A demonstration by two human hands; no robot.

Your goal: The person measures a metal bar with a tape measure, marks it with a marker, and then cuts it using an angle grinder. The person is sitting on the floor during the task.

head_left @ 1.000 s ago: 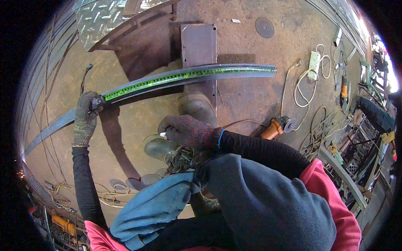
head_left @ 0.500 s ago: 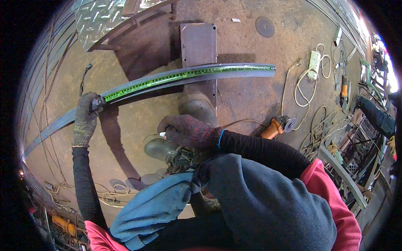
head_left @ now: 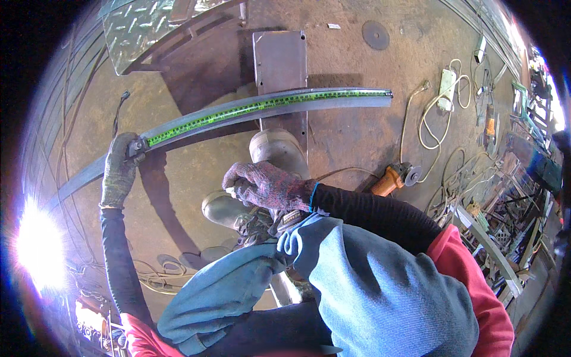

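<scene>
A long flat steel bar [head_left: 351, 102] lies across a short steel beam [head_left: 281, 62], its left part running out past my left hand. Along the bar stretches the green blade of a tape measure [head_left: 229, 112], reaching nearly to the bar's right end. My left hand [head_left: 120, 169], in a grey knit glove, is closed round the tape's dark case at the blade's left end, against the bar. My right hand [head_left: 264, 184], gloved in dark reddish knit, is closed above my boots with a small white stick [head_left: 231, 191], chalk-like, poking out of its fingers. It is apart from the bar.
An orange angle grinder [head_left: 389, 179] lies on the floor to the right. Beyond it are a white power strip [head_left: 446, 89] and coiled cords. A cutting disc [head_left: 376, 35] lies at the far side. Tread plate [head_left: 140, 30] stands far left; scrap metal [head_left: 505, 220] is piled right.
A glaring white light has flared at the lower left, brightening my legs and boots. My right hand has turned slightly, its fingers showing more. The tape and bar keep nearly the same place.
</scene>
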